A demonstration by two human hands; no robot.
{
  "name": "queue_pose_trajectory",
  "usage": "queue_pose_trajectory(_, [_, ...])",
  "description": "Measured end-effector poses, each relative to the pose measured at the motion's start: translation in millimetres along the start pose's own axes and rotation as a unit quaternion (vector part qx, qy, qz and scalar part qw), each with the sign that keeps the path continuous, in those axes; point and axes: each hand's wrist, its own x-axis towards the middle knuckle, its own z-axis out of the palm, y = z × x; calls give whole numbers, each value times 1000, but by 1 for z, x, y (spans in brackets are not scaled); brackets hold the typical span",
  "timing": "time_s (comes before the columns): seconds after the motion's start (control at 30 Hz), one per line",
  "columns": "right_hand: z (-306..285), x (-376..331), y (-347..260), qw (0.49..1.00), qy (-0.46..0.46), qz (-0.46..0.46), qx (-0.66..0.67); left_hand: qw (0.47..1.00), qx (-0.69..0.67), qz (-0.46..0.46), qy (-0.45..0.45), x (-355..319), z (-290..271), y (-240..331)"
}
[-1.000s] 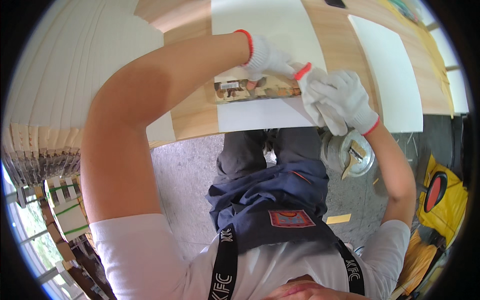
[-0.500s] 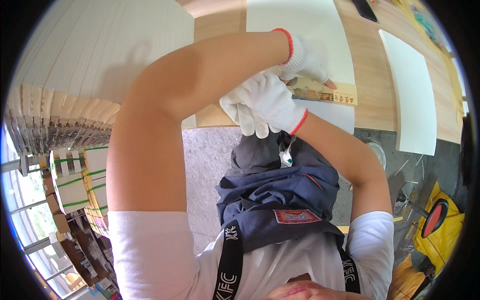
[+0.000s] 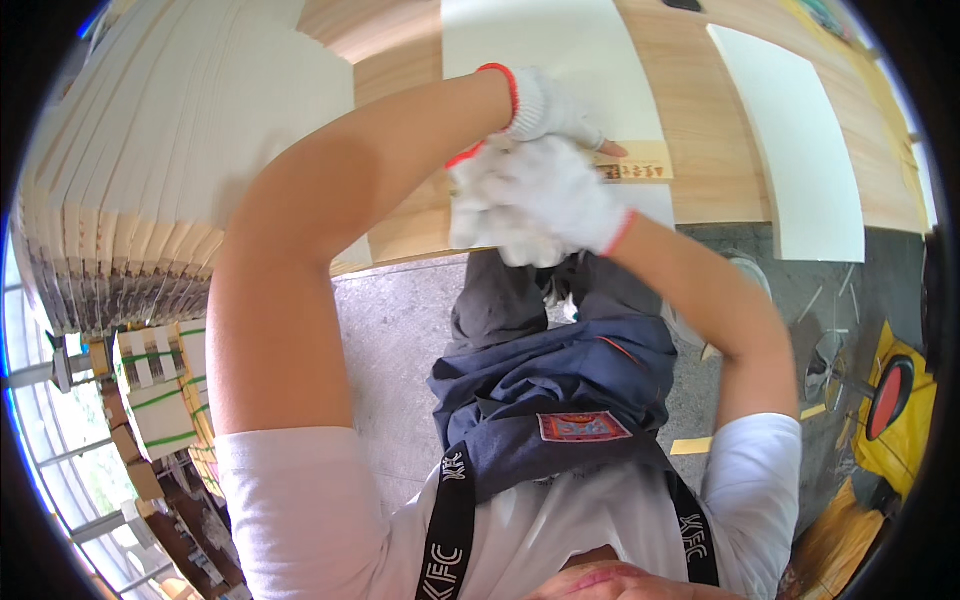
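My left hand (image 3: pixel 560 110), in a white knit glove with a red cuff, crosses over to the white sheet (image 3: pixel 545 40) on the table. Its fingers stretch flat, and a bare fingertip rests on the tan printed strip (image 3: pixel 645 160) across the sheet's near end. Just nearer to me, my right gloved hand (image 3: pixel 575 195) is smeared by motion. Bunched under its closed fingers is what looks like a loose white glove (image 3: pixel 485 215) with a red hem, over the table's near edge. Both hands hide part of the strip.
A broad fanned stack of pale sheets (image 3: pixel 210 130) covers the table's left side. On the right lies a white board (image 3: pixel 795 150), its end jutting past the table edge. Strapped white bundles (image 3: pixel 160 400) stand at lower left, a yellow bag (image 3: pixel 890 440) at lower right.
The view has shifted, so the table and sheets appear further left. My right hand now blurs, and a red hem shows at its left. More of the printed strip is covered.
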Motion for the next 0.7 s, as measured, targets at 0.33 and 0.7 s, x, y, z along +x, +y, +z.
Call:
queue_pose_trajectory(0.33, [-81,-163,140,927,-65,369,11,984,58,-158,-57,-4,-23,52])
queue_pose_trajectory(0.7, [-59,-128,90,996,-17,88,-2,143,-865,-125,464,-52,114,165])
